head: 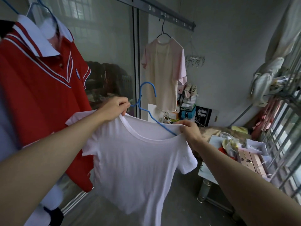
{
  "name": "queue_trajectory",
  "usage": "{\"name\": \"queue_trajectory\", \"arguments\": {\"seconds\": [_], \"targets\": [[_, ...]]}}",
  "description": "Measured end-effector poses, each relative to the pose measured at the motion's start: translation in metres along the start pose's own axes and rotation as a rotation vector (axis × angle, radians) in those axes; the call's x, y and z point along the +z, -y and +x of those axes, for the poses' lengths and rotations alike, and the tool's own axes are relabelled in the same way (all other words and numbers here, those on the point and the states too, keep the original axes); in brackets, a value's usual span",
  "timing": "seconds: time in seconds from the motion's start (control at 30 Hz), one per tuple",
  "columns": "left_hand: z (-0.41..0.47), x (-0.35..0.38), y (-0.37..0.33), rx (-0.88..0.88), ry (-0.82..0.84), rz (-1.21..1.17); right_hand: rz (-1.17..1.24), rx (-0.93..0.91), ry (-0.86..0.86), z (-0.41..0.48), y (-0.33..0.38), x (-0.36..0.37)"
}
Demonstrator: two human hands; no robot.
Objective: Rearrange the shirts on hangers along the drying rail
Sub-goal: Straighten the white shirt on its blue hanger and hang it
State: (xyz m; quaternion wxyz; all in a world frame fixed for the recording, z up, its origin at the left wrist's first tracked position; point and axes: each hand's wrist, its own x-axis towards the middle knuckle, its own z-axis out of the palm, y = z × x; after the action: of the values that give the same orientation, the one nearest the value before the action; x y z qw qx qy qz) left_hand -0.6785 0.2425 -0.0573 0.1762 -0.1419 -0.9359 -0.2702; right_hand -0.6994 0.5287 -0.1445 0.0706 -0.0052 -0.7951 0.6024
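Observation:
A white T-shirt [138,162] hangs in front of me, held up off the rail. My left hand [114,109] grips its left shoulder at the collar. My right hand [189,130] pinches the right shoulder. A blue wire hanger [147,101] sticks out of the neck opening, its hook free in the air and one arm running under the right shoulder. A red polo shirt [40,98] with a white collar hangs at the left on another blue hanger. A pale pink T-shirt [164,70] hangs on a dark hanger from the drying rail [164,13] overhead.
Glass sliding doors [105,46] stand behind the shirts. Stacked boxes and shoes [187,105] sit against the far wall. A cluttered low table [236,144] is at the right, beside barred windows [286,136]. A small clip hanger [194,58] dangles near the pink shirt.

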Motion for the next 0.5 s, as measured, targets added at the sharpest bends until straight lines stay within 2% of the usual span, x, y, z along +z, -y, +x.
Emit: {"name": "queue_trajectory", "arguments": {"seconds": [0.2, 0.27, 0.3, 0.33, 0.4, 0.43, 0.5], "targets": [[0.005, 0.011, -0.016, -0.018, -0.006, -0.076, 0.077, -0.177, 0.245, -0.017, 0.042, 0.013], [0.005, 0.009, -0.013, -0.027, -0.021, -0.161, 0.058, -0.252, 0.196, -0.014, 0.043, 0.008], [0.006, 0.007, -0.009, -0.027, -0.024, -0.21, -0.055, -0.32, 0.126, -0.008, 0.04, 0.003], [0.008, 0.004, -0.005, -0.027, -0.028, -0.247, -0.271, -0.402, 0.08, -0.003, 0.039, -0.003], [0.009, 0.003, -0.001, -0.033, -0.035, -0.274, -0.71, -0.536, 0.123, 0.003, 0.035, -0.006], [0.009, 0.002, -0.002, -0.033, -0.037, -0.274, -0.795, -0.555, 0.162, 0.003, 0.035, -0.004], [0.011, 0.004, -0.008, -0.028, -0.039, -0.277, -0.747, -0.573, 0.147, -0.003, 0.038, 0.004]]}}
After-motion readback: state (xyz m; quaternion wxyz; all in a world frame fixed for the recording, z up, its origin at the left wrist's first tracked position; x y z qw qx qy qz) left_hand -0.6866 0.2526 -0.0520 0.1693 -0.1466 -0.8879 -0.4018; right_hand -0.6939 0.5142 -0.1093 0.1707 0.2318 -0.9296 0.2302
